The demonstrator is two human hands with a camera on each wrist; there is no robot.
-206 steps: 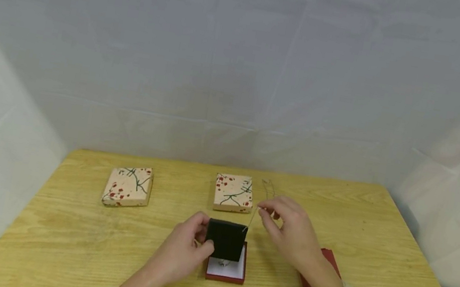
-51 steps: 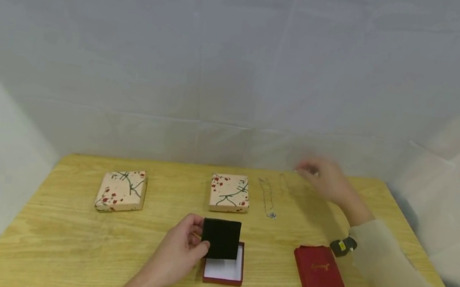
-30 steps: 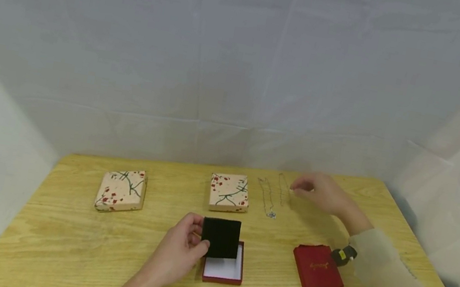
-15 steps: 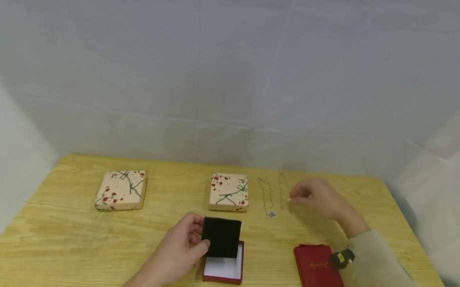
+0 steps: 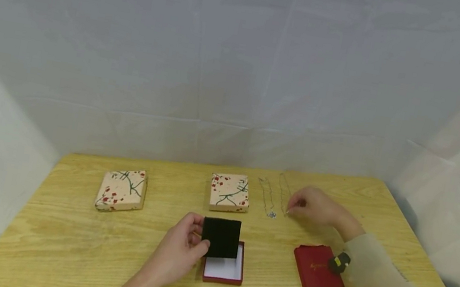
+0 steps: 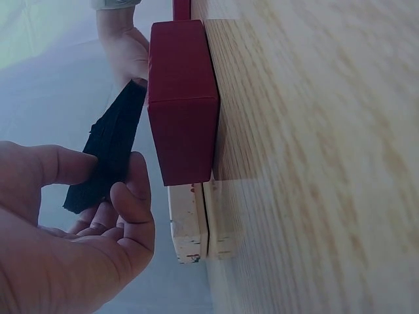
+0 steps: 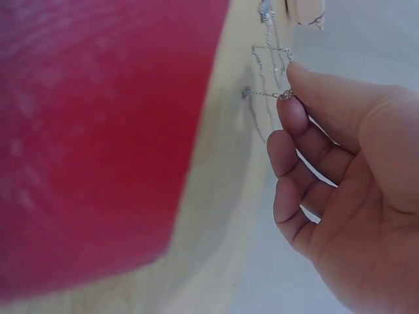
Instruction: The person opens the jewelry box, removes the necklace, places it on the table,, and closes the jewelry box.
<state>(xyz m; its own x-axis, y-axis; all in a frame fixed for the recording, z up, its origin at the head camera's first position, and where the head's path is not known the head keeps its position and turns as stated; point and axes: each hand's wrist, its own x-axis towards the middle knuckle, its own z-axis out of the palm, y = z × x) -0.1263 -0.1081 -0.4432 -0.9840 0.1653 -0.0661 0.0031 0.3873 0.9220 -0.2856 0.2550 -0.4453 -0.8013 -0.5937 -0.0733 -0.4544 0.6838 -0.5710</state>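
Observation:
In the head view my left hand pinches a thin black square pad by its left edge. The pad is held tilted over the back part of a small red box with a white inside. The left wrist view shows thumb and fingers on the pad, apart from the red box. Towards the back right, my right hand pinches the small silver pendant of a fine chain necklace, whose chain lies on the table. A second necklace lies just left of it.
A red lid with gold lettering lies under the right wrist camera. Two cream boxes with a blossom pattern stand further back: one box behind the pad, the other box at left. A pale sheet hangs behind the table.
My right hand has carried the necklace from the black pad to the back right, then lowered and drawn its pendant end towards me, so the chain stretches along the table. The left hand stays put.

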